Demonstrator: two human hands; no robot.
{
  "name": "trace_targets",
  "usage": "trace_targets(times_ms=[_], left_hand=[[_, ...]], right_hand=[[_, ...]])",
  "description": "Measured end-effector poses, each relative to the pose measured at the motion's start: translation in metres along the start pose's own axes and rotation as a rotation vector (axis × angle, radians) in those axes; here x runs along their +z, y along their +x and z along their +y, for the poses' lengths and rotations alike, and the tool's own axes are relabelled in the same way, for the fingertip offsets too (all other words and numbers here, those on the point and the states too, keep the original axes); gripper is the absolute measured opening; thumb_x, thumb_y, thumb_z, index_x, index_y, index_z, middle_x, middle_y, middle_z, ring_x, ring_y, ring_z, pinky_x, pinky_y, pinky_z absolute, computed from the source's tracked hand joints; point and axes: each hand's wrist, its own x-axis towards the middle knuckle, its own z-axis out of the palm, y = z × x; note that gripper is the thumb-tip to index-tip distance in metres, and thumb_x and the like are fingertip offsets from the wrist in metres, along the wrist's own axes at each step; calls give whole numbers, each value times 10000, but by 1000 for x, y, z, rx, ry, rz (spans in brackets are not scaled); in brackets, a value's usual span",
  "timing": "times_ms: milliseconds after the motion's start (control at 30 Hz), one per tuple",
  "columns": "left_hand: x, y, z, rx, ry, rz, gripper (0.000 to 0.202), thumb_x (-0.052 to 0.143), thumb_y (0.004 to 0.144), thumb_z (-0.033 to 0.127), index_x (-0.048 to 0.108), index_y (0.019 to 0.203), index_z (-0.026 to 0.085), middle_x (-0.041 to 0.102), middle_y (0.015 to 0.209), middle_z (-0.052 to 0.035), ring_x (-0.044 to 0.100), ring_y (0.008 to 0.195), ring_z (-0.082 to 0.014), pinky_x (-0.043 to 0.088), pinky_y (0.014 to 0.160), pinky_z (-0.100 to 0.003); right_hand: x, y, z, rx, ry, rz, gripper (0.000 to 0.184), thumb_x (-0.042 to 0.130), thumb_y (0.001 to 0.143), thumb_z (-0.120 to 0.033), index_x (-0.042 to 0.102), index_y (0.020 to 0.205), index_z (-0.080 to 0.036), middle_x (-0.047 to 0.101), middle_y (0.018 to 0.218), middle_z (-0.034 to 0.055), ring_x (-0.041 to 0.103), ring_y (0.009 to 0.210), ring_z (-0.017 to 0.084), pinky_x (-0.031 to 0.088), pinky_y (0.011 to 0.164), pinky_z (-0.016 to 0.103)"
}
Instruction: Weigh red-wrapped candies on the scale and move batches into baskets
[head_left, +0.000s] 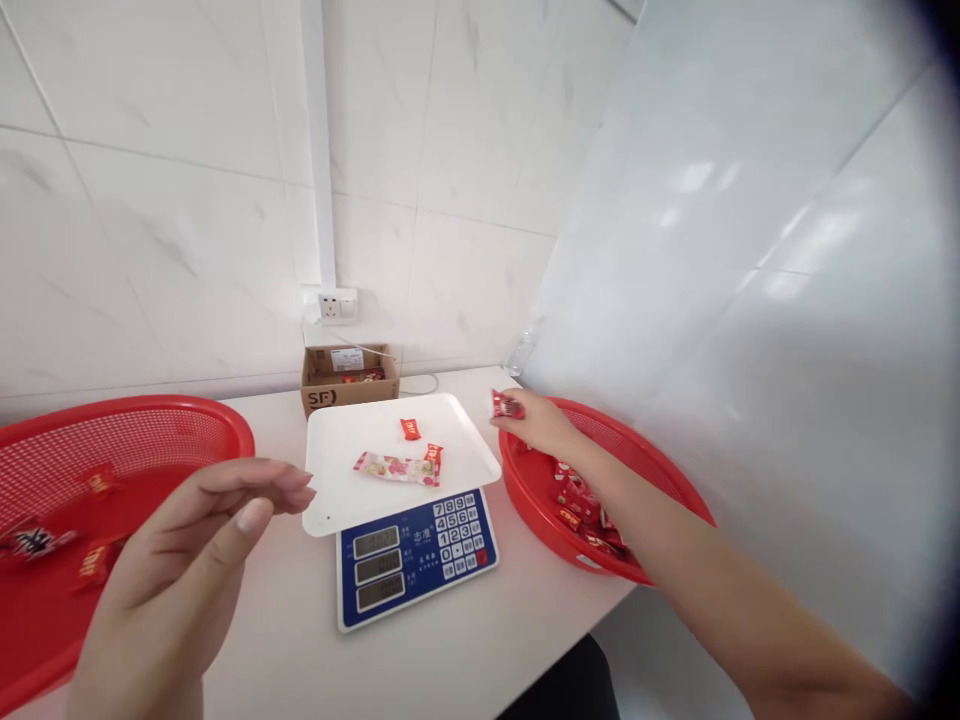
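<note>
My right hand point(536, 420) grips a small red wrapped candy point(507, 405) above the near-left rim of the right red basket point(675, 500). More red-wrapped candies point(577, 495) lie in that basket, partly behind my forearm. My left hand point(195, 550) is raised with fingers apart and nothing in them, left of the scale's white tray point(337, 450). On the tray rest a long pink-and-white wrapped bar point(394, 468) and two small red candies point(409, 429), one touching the bar. The tray tops a digital scale point(416, 590) with a blue keypad panel.
A left red basket point(135, 415) holds a few wrapped sweets, partly hidden by my left hand. Behind the tray stands an open cardboard box point(349, 392) with some wrapped pieces inside. A wall socket point(337, 305) is above it. A clear plastic object point(523, 350) sits in the corner.
</note>
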Motion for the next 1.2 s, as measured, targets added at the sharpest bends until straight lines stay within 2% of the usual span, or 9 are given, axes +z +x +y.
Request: trace_targets(times_ms=[133,267,333,467,667,800,933,1067,1200], left_hand=[[-5,0,-2,73,-17,-31,155,684,745,363,688,865,265,684,812,11,622,760,-141,518,744,-213],[-17,5,-5,88,-32,-64,144,672,763,313,689,892,251,685,839,-4,622,781,-156,517,752,-239],[-21,6,-2,52,-26,-77,119,661,778,301,687,887,261,679,858,0,610,814,-160,505,772,-248],[-20,5,3,-4,-36,-54,129,679,762,330,683,872,262,670,848,-1,597,836,-165,496,794,-258],[-8,3,4,-22,-75,-10,143,692,749,340,684,850,239,677,802,4,594,811,-135,490,743,-189],[-9,3,5,-27,-87,-20,140,690,752,335,684,849,236,678,803,4,600,804,-135,494,750,-190],[-11,3,6,-24,-100,-14,120,679,762,319,682,847,235,677,791,-1,602,805,-139,503,745,-194],[-16,7,2,-11,-85,-36,135,684,756,320,687,858,232,678,797,-17,607,797,-154,529,721,-211],[-24,10,-7,48,-24,-141,125,655,791,300,684,901,247,678,832,-19,617,809,-151,534,733,-204]], right_hand=[[36,17,-66,-147,45,-105,380,615,777,-427,599,1104,-234,624,1120,48,591,978,191,434,821,286],[61,19,-98,-180,43,-179,580,591,776,-462,480,1301,-240,493,1353,81,534,1124,240,422,867,325],[66,16,-98,-167,31,-197,546,547,816,-400,450,1331,-248,474,1373,78,524,1146,238,417,877,327],[70,11,-83,-100,-6,-200,395,456,860,-233,541,1246,-234,543,1278,93,567,1082,230,423,853,328],[78,14,-69,-109,29,-186,316,478,824,-127,644,1082,-197,639,1085,77,605,969,183,430,839,274],[73,23,-68,-134,67,-115,338,420,830,-76,647,1062,-172,633,1108,92,590,997,184,433,874,301],[69,20,-77,-210,98,-102,358,444,851,-119,604,1168,-168,583,1257,100,496,1187,191,357,1021,341],[77,1,-96,-402,98,-221,440,541,856,-333,532,1288,-253,417,1448,61,269,1375,233,245,1109,412],[90,-9,-106,-565,3,-359,416,375,939,-310,467,1344,-302,233,1542,26,94,1422,268,161,1126,482]])
